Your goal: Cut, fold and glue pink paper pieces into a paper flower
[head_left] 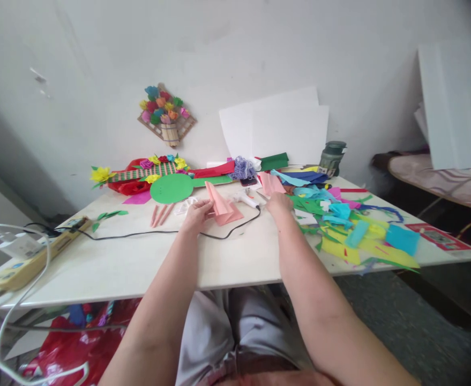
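My left hand (200, 214) grips a folded sheet of salmon-pink paper (219, 206) between thumb and fingers; its lower part rests on the table. My right hand (279, 203) is closed around what looks like scissors (262, 196); only a thin grey blade shows at its left side, and the handles are hidden. Just behind that hand lies another salmon-pink piece of paper (272, 184). A white glue gun (246, 200) with a black cord lies between my hands. Left of my left hand are several rolled pink paper sticks (163, 214).
A green paper disc (171, 188) lies behind my left hand. Colourful paper scraps (356, 238) cover the table's right side. A power strip (38, 257) sits at the left edge, the black cord (131, 235) crossing the table. A dark green bottle (332, 159) stands at the back.
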`<state>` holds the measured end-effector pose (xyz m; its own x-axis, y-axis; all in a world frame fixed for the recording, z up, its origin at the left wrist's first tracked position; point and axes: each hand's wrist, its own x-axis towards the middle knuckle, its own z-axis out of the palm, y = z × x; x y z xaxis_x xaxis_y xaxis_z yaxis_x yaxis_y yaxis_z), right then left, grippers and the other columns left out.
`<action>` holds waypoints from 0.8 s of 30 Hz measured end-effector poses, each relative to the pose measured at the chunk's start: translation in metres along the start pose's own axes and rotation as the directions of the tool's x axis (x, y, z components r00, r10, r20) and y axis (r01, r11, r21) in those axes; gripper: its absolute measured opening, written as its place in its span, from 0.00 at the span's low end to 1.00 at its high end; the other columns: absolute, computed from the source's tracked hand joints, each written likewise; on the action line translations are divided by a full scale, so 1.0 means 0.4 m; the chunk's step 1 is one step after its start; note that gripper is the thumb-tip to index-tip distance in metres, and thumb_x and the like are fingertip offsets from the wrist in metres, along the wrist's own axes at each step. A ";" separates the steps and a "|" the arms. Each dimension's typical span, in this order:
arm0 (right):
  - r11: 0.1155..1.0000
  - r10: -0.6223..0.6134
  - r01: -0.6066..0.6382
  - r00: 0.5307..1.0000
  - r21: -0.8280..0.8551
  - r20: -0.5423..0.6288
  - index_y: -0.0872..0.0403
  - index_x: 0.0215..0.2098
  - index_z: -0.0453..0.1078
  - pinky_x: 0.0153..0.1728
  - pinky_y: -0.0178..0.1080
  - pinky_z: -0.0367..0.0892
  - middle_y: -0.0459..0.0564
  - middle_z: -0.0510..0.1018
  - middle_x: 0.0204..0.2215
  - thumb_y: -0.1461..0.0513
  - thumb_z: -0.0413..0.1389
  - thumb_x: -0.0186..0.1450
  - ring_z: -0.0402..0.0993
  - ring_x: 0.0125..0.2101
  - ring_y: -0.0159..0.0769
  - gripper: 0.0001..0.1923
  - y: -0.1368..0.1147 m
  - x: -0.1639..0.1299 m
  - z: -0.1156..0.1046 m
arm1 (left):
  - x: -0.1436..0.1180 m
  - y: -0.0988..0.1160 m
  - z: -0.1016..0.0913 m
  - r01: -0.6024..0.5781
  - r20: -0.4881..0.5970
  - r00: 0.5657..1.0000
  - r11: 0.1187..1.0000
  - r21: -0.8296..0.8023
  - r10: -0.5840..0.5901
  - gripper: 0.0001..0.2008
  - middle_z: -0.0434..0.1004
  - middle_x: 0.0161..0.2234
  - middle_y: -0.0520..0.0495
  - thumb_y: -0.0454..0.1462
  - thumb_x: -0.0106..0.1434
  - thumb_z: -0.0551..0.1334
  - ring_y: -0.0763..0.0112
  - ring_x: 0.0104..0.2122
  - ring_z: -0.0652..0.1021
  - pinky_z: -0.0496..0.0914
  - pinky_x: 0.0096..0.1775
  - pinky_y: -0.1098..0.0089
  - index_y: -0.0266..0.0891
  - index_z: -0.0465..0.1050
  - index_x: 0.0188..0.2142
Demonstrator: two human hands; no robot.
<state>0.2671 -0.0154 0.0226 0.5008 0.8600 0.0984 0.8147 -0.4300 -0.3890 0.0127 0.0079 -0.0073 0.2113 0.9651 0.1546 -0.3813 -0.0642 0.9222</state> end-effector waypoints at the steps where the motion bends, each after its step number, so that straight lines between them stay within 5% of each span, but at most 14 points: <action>1: 1.000 0.007 -0.007 1.000 -0.006 0.001 0.58 0.50 0.70 0.45 0.45 0.66 0.67 0.74 0.46 0.64 0.58 0.56 0.70 0.49 0.51 0.22 0.004 -0.001 0.004 | 0.000 0.000 -0.001 0.004 0.002 1.000 1.000 0.006 -0.004 0.13 0.76 0.23 0.47 0.40 0.42 0.73 0.71 0.23 0.76 0.69 0.28 0.71 0.35 0.75 0.26; 24: 0.991 -0.066 0.073 0.996 -0.112 0.059 0.60 0.54 0.65 0.46 0.46 0.65 0.65 0.73 0.48 0.63 0.57 0.56 0.68 0.51 0.53 0.27 -0.036 -0.033 -0.006 | 0.013 -0.009 -0.017 -0.042 -0.147 0.988 0.999 -0.018 0.039 0.17 0.72 0.20 0.50 0.40 0.35 0.75 0.76 0.21 0.72 0.67 0.26 0.74 0.34 0.74 0.24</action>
<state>0.2495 -0.0211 0.0289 0.4275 0.9013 0.0702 0.8766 -0.3944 -0.2757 0.0091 0.0148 -0.0123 0.0617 0.9888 0.1362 -0.4063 -0.0998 0.9083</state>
